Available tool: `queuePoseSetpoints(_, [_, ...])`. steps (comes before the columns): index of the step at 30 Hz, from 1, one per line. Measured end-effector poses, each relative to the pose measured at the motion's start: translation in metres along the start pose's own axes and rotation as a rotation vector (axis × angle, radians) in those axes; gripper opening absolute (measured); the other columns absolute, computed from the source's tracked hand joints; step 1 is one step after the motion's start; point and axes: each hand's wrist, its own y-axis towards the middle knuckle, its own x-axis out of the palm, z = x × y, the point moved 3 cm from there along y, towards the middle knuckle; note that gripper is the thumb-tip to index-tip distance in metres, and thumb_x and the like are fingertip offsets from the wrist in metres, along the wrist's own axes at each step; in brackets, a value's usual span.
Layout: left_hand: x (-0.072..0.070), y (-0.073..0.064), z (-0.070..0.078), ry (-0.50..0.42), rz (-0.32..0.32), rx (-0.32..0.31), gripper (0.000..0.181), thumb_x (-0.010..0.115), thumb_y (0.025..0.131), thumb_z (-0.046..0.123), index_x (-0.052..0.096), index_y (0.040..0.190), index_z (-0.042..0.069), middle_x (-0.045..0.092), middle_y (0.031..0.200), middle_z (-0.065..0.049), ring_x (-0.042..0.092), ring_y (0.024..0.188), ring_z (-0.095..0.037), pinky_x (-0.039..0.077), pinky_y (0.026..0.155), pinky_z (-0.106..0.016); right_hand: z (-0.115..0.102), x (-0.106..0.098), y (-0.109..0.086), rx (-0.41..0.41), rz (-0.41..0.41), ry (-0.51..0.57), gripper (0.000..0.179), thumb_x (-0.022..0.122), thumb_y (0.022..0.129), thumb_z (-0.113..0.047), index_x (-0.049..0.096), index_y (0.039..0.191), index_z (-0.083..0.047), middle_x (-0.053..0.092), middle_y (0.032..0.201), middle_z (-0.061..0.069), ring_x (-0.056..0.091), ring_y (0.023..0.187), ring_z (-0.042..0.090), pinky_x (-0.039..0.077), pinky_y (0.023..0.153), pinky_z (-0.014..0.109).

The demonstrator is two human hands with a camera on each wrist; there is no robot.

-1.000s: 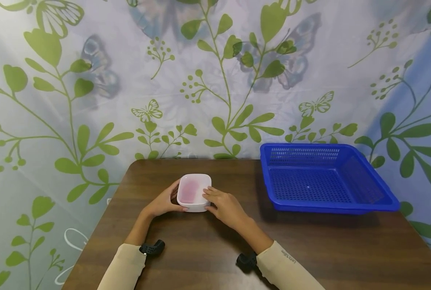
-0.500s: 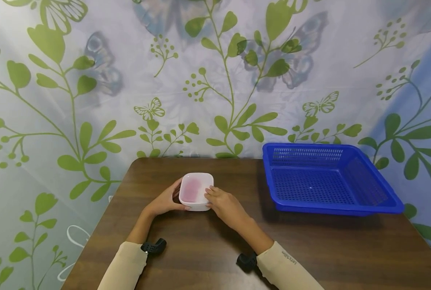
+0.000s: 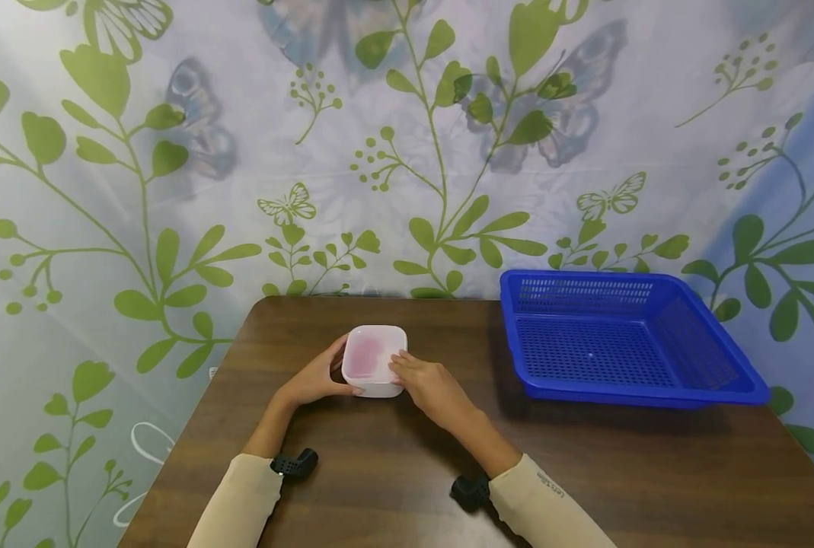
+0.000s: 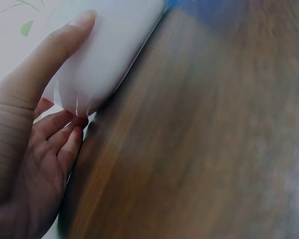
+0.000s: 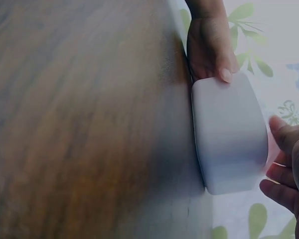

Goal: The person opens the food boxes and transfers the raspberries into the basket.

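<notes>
A white box (image 3: 375, 373) is set on the desk (image 3: 379, 472), left of the middle and toward the back edge, with its base resting on the wood. Its rounded top is faced upward, and a pink patch is seen across the left part of that top. The box is grasped from its left by the left hand (image 3: 316, 380): the thumb is pressed along the near side, as is also shown in the left wrist view, and the other fingers are curled round the left end. The right edge of the top is touched by the fingers of the right hand (image 3: 430, 387), which are laid on it without a clench; in the right wrist view the thumb is held away from the other fingers, and whether it is in contact with the box cannot be told.

A blue basket (image 3: 640, 395) with slotted walls and a meshed floor is placed at the right rear of the desk, well apart from the box. Both arms are covered by beige sleeves (image 3: 237, 498), and a black device (image 3: 295, 463) is worn at each wrist. The desk is backed by a pale cloth (image 3: 352, 171) printed with green leaves and butterflies.
</notes>
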Motion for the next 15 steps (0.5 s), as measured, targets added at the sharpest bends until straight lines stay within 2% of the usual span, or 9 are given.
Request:
queuePoseSetpoints(7, [0.0005,0.0015,-0.0003,0.0,-0.009,0.045,0.11,0.091,0.075,0.012,0.022,0.161,0.02,0.044,0.151,-0.006,0.047,0.137,-0.025,0.038,0.112,-0.03,0.0021,-0.0048,0.0005,0.068,0.072,0.109,0.029,0.071,0.093,-0.006,0.072,0.12,0.004,0.07,0.123,0.018,0.066,0.118,0.029,0.053,0.095,0.04])
queuePoseSetpoints(11, [0.0002,0.0005,0.0017,-0.007,-0.004,0.042,0.109,0.091,0.075,0.011,0.023,0.16,0.021,0.046,0.149,-0.004,0.048,0.136,-0.024,0.038,0.113,-0.032,0.0023,-0.0032,-0.0003,0.057,0.095,0.114,0.031,0.072,0.093,-0.007,0.071,0.121,0.004,0.069,0.124,0.019,0.065,0.119,0.03,0.053,0.095,0.041])
queuePoseSetpoints(15, [0.0003,0.0001,0.0019,-0.015,-0.002,0.027,0.109,0.091,0.075,0.01,0.024,0.16,0.022,0.046,0.149,-0.004,0.046,0.138,-0.024,0.038,0.113,-0.033,0.003,-0.002,-0.0007,0.046,0.152,0.134,0.031,0.074,0.091,-0.004,0.071,0.12,0.006,0.069,0.124,0.02,0.065,0.119,0.032,0.053,0.095,0.042])
